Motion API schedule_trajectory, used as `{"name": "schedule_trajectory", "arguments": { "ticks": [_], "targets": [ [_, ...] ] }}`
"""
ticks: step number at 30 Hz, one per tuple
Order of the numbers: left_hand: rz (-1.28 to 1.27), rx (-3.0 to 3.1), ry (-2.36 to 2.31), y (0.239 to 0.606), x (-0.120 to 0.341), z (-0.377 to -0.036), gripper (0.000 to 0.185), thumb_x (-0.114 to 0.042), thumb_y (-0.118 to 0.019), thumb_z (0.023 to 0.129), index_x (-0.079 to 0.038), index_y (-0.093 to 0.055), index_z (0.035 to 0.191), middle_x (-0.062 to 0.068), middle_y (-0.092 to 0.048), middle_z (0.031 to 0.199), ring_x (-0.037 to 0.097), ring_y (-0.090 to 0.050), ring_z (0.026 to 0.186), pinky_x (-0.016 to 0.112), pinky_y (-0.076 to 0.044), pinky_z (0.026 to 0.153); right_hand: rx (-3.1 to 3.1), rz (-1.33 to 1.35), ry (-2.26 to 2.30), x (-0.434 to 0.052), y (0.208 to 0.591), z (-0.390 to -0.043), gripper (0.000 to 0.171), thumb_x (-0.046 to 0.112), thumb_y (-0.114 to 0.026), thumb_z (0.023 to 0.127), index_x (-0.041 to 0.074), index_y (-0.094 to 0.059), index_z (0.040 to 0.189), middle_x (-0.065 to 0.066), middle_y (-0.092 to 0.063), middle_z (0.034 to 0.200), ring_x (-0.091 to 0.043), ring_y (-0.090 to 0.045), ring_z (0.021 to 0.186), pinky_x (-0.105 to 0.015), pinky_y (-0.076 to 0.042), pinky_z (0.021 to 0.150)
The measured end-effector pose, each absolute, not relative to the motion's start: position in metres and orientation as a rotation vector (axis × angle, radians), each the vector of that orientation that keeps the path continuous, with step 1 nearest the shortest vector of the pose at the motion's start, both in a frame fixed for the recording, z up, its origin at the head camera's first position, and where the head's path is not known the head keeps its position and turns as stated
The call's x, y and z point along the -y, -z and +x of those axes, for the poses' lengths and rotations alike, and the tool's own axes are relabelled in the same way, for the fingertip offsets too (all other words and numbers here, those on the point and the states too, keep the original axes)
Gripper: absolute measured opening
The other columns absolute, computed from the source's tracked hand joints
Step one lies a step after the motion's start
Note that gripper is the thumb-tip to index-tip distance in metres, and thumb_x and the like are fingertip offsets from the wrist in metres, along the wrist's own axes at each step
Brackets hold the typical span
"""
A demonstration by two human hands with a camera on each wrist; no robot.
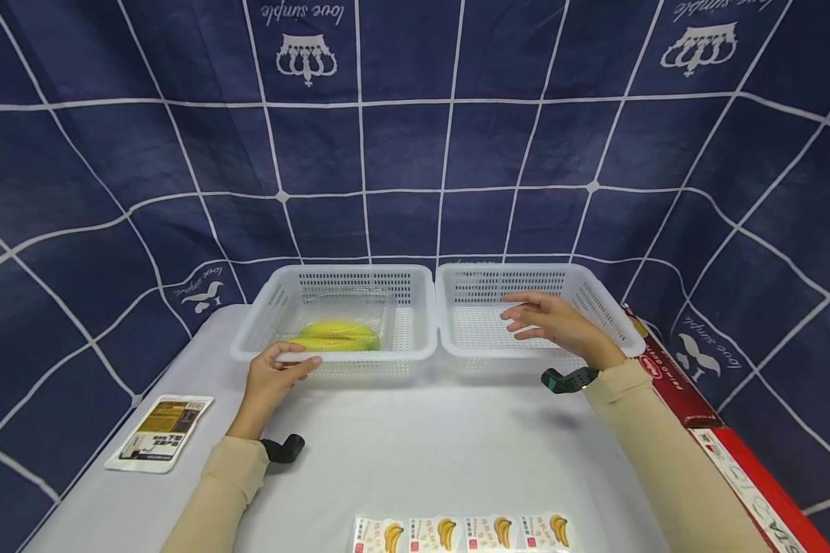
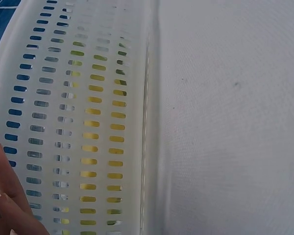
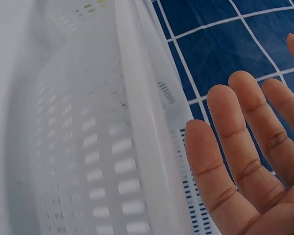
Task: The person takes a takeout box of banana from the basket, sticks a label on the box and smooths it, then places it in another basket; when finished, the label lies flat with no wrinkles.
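Two white perforated plastic baskets stand side by side. Inside the left basket (image 1: 425,338), yellow bananas (image 1: 346,336) with greenish ends lie in clear plastic packaging. My left hand (image 1: 272,376) is at that basket's front rim, thumb on the near side and fingers by the rim. Its relaxed fingers show at the lower left of the left wrist view; whether they touch the packaging is hidden. Over the right basket (image 1: 477,353) hovers my right hand (image 1: 556,322), fingers spread and slightly bent, holding nothing. No item is visible in the right basket.
A white-and-brown pouch (image 1: 161,434) lies on the white table (image 1: 443,445) at left. Along the near edge is a row of banana-printed labels (image 1: 463,534). Red boxes (image 1: 692,399) line the right side. A dark blue checked cloth (image 1: 415,146) hangs behind the baskets.
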State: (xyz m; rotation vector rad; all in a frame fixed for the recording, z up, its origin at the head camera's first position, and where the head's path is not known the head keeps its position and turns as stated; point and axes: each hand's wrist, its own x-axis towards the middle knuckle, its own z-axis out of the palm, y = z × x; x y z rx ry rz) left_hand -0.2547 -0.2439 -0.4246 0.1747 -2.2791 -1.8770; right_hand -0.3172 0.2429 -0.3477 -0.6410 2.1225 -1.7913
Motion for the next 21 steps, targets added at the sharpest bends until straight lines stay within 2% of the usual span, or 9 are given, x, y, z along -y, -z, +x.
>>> {"name": "schedule_trajectory", "arguments": {
  "ticks": [9, 17, 21],
  "targets": [
    [0.164, 2.283, 1.884, 0.426, 0.245, -0.256, 0.043, -0.023, -0.085, 0.081, -0.005, -0.061, 0.111, -0.01, -0.07, 0.071, 0.006, -0.066, 0.065, 0.02, -0.044, 0.054, -2.086, -0.643, 1.794, -0.214, 0.35, -0.326, 0.05, 0.006, -0.057, 0.1, -0.008, -0.039, 0.145, -0.002, -0.068, 0.113, -0.018, -0.067, 0.098, -0.042, -0.055, 0.091],
    [0.16, 2.321, 1.847, 0.427, 0.245, -0.257, 0.05, -0.027, -0.085, 0.081, -0.004, -0.059, 0.116, -0.01, -0.07, 0.074, 0.008, -0.067, 0.067, 0.024, -0.048, 0.059, -2.098, -0.574, 1.836, -0.186, 0.353, -0.339, 0.05, 0.005, -0.06, 0.099, -0.005, -0.042, 0.145, -0.012, -0.065, 0.119, -0.025, -0.065, 0.103, -0.049, -0.052, 0.094],
    [0.165, 2.337, 1.829, 0.427, 0.245, -0.256, 0.051, -0.029, -0.085, 0.081, -0.003, -0.059, 0.118, -0.009, -0.07, 0.075, 0.009, -0.067, 0.069, 0.026, -0.05, 0.061, -2.09, -0.543, 1.878, -0.172, 0.354, -0.346, 0.051, 0.005, -0.061, 0.098, -0.003, -0.043, 0.145, -0.012, -0.066, 0.118, -0.029, -0.064, 0.106, -0.046, -0.053, 0.093]
  ]
}}
